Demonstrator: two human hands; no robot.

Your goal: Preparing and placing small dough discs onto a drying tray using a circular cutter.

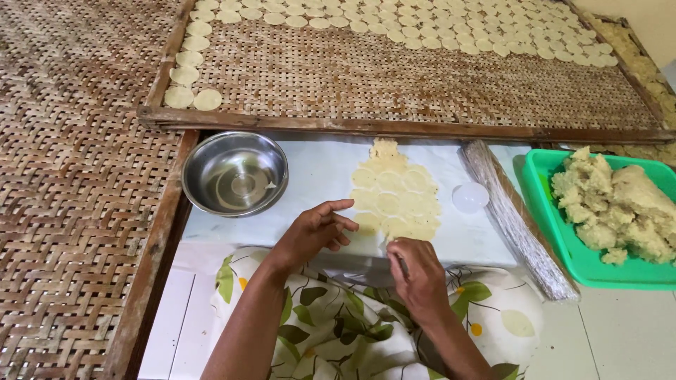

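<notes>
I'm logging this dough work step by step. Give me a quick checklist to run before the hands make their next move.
1. Left hand free, fingers spread beside the sheet: ok.
2. Right hand at the near edge of the rolled dough sheet; whether it grips a tool: cannot tell.
3. Sheet shows cut circles: ok.
4. Round cutter within reach: ok.
5. Woven tray has bare room for discs: ok.
6. Steel bowl upright: ok.
</notes>
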